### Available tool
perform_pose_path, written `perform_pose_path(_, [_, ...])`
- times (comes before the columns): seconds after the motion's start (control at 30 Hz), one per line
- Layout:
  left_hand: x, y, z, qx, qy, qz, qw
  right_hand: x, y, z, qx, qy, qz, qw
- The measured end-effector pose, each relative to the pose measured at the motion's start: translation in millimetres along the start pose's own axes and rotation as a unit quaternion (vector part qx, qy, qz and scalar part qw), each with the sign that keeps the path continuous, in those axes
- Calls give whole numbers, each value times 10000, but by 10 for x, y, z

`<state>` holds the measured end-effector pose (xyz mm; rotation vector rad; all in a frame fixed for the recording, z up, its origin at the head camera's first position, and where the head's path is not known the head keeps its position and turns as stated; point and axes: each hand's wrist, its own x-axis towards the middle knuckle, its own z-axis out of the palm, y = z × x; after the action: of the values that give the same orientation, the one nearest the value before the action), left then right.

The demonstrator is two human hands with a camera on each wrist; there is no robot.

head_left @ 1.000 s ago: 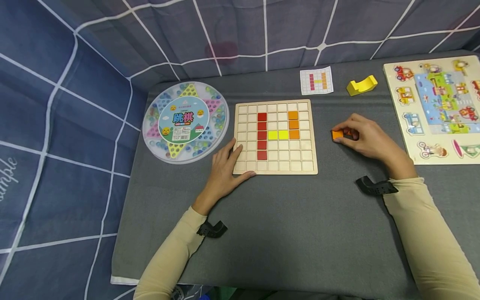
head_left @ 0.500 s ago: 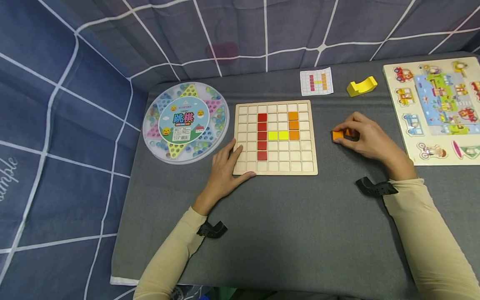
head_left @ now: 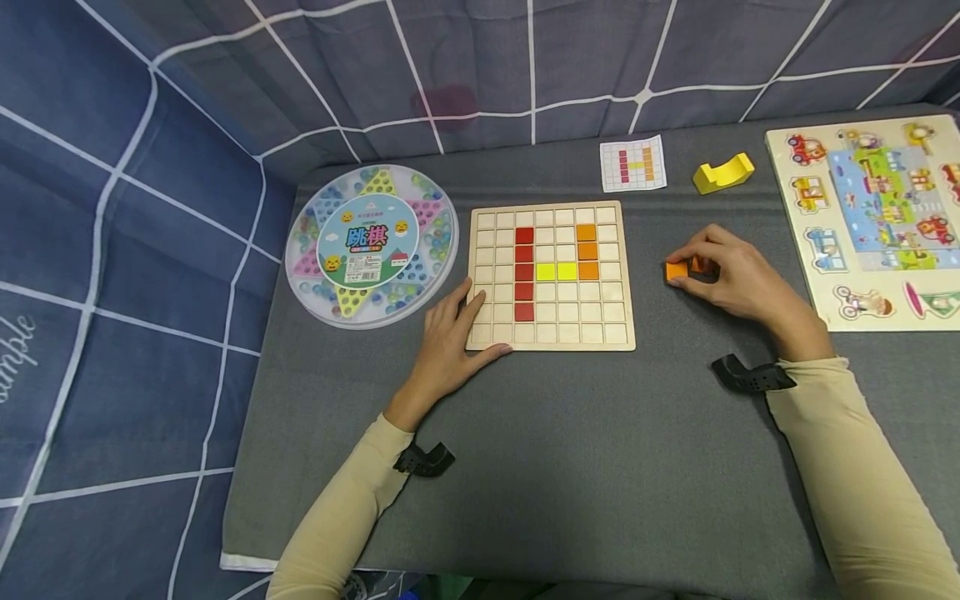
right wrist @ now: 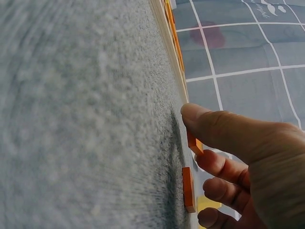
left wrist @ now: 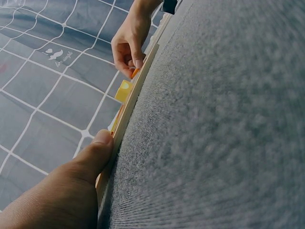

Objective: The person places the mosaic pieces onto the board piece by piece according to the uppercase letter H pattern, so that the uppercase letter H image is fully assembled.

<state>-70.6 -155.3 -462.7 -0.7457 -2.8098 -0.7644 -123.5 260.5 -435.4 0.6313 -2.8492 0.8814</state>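
Observation:
In the head view a wooden grid board (head_left: 557, 316) lies flat, with red, yellow and orange square tiles set in some of its cells. My left hand (head_left: 444, 343) rests at the board's near left corner, fingers along the left side and thumb on the near edge. To the right of the board, my right hand (head_left: 726, 271) pinches an orange square tile (head_left: 677, 271) between thumb and forefinger, low over the cloth. A second orange tile (right wrist: 189, 190) is on the cloth beneath that hand's fingers in the right wrist view.
Behind the board lies a small pattern card (head_left: 633, 163), beside a yellow curved block (head_left: 723, 173). A round Chinese checkers box (head_left: 367, 242) sits to the left. A wooden picture puzzle (head_left: 797, 250) lies at the far right. Checked cloth (head_left: 480, 75) hangs behind the table.
The orange tile in my right hand has tilted and shifted very slightly, and more of the second tile shows. My left hand and the board have stayed in place.

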Motion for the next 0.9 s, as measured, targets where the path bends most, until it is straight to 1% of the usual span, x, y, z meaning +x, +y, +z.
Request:
perform_pose_path(0.4, [1,6,-7,-1,-1,-10,10000,13,-58,-4,-20,-56,-9,10000])
perform_pose_path(0.63, [-3,4,-6,-25,13,-28,10000,128,-186,40,77,-68,-324,9994])
perform_pose_path(0.9, [-4,0,0,-46,-5,-34,10000,304,-433,164,433,-226,-660,9966])
